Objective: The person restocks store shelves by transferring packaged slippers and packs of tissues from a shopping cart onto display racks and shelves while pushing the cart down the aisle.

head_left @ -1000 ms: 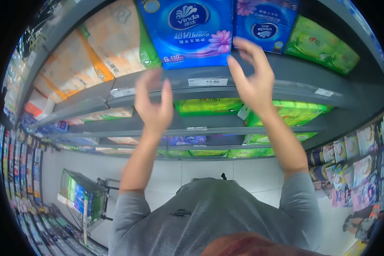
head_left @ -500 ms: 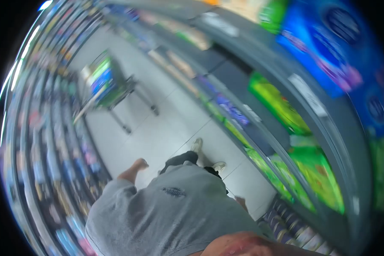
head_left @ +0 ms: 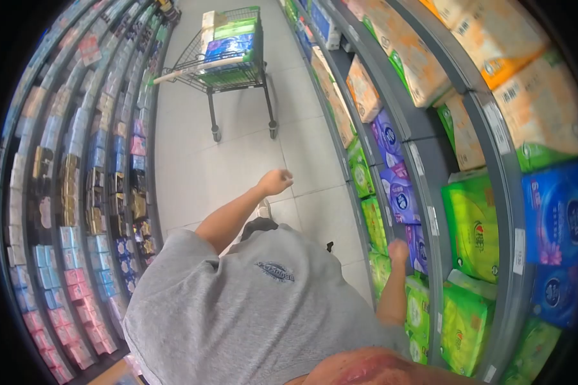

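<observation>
My left hand [head_left: 276,182] is out ahead of my body above the tiled floor, its fingers loosely curled with nothing seen in them. Close to the right-hand shelves, my right hand [head_left: 398,249] is raised in front of purple tissue packs [head_left: 401,196]; its fingers are blurred, and I cannot tell whether it touches anything. Farther up the aisle stands a wire shopping cart [head_left: 244,72], apart from both hands. In the cart are green packs [head_left: 235,28], a blue pack [head_left: 228,47] and a pale box [head_left: 208,32].
Shelves on the right hold green tissue packs [head_left: 472,221], orange-and-beige packs [head_left: 504,42] and blue packs [head_left: 559,212]. Along the left, shelves carry rows of small packs, among them pink packs [head_left: 77,282]. Light floor tiles [head_left: 192,173] run between the shelves.
The view has turned and sharpened, so the cart now appears upright at the top centre. My left hand has swung forward and inward. My right hand has risen from beside my body.
</observation>
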The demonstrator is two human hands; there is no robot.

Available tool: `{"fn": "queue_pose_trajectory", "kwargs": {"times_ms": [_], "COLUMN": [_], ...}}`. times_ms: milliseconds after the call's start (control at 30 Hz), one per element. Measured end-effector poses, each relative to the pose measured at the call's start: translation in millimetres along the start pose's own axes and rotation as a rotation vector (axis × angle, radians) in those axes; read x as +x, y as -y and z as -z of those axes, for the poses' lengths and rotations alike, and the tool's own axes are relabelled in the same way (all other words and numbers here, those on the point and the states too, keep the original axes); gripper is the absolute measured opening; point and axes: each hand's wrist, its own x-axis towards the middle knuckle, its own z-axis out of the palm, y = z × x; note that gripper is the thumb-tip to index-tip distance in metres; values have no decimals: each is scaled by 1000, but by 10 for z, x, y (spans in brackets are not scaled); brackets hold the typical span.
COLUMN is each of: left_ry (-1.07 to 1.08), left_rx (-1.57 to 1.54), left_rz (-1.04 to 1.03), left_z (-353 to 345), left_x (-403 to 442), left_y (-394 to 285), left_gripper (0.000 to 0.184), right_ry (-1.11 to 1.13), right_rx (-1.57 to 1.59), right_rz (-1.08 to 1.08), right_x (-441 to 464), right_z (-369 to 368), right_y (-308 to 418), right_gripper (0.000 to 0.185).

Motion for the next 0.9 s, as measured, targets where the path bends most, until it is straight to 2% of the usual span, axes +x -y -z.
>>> {"fn": "queue_pose_trajectory", "kwargs": {"times_ms": [33,67,100,167,233,267,300,333,400,433,467,500,533,633,733,767,833,867,900], "left_ry": [-21,-42,-53,-99,-133,-182,-160,-109,-86,-98,-34,-60,-89,-133,-106,-165,-250,-244,-295], "left_rx": [-67,-134,-154,-239,-265,-319,-242,-286,-252,-131,-292,-374,-455,-584,-489,-515,-467,-557,-512], "left_rz": [-36,-72,-71,12,92,132,225,486,776,827,1036,1129,1219,1321,1205,1123,845,807,644], "left_z": [160,297,432,703,786,721,789,855,854,773,1000,1019,1070,1354,1539,1400,1446,1467,1449], "left_x": [68,103,109,45,-50,-132,-309,-549,-1155,-1497,-1838,-2150,-2385,-2614,-2216,-2005,-1366,-1021,-699], "left_y": [1,64,195,592,1388,1959,2404,2782,3686,4247,4270,4514,4748,4714,4665,4880,4656,4593,4574], "left_gripper": [32,31,31,29,28,26,26,35,32,33,32,30,29,19,17,31,31,29,32], "right_ry": [-117,-42,-78,-18,156,196,256,269,300,298,327,359,304,280,246,225,266,326,336], "right_rx": [279,260,258,248,277,171,132,145,156,150,4,-137,-132,-60,-180,-192,-271,-334,-339], "right_rz": [-215,-137,-111,-46,-59,-48,-108,-195,-339,-356,-415,-469,-435,-512,-552,-531,-528,-546,-530], "right_x": [-354,-253,-283,-311,-243,-454,-513,-532,-775,-914,-1061,-1179,-1187,-967,-696,-609,-355,-182,2], "right_z": [-203,-332,-582,-1108,-1691,-2029,-2360,-2692,-3237,-3365,-3490,-3636,-3687,-3610,-3497,-3521,-3609,-3712,-3871], "right_y": [1575,1969,2406,2904,2968,3160,3189,3082,2925,2956,3001,3024,2959,2934,3125,3250,3524,3664,3772], "right_gripper": [20,24,26,25,27,27,28,29,29,29,28,27,27,23,24,23,23,26,27]}}
